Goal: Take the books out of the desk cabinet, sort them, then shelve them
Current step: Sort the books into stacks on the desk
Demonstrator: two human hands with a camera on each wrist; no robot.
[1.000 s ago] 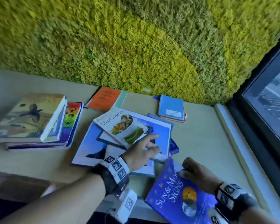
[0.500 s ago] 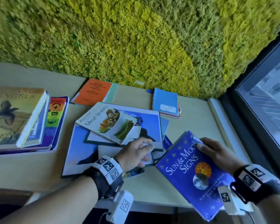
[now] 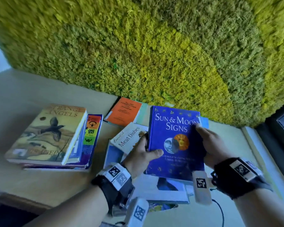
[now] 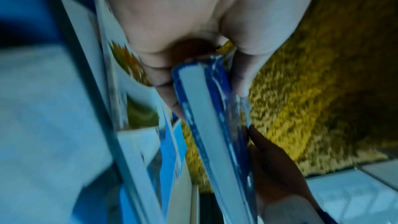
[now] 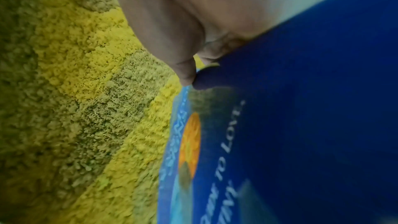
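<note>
The blue "Sun & Moon Signs" book point(image 3: 175, 141) is held up, cover toward me, above the desk. My left hand point(image 3: 143, 154) grips its left edge, thumb across the cover. My right hand point(image 3: 208, 143) grips its right edge with the thumb on the front. In the left wrist view the book's page edge point(image 4: 206, 125) runs between my thumb and fingers. In the right wrist view the blue cover point(image 5: 301, 125) fills the right side under my thumb. Below lie the "Meat Dishes" book point(image 3: 129, 138) and several flat blue-and-white books point(image 3: 169, 189).
A stack topped by "Strange Angels" point(image 3: 46, 135) sits at the left of the pale desk point(image 3: 23, 181). An orange booklet point(image 3: 123, 112) lies against the moss wall point(image 3: 154, 54). A dark window frame point(image 3: 279, 126) borders the right.
The blue book has risen from the desk's front right to upright in front of me. My left hand left the flat pile and took its left edge.
</note>
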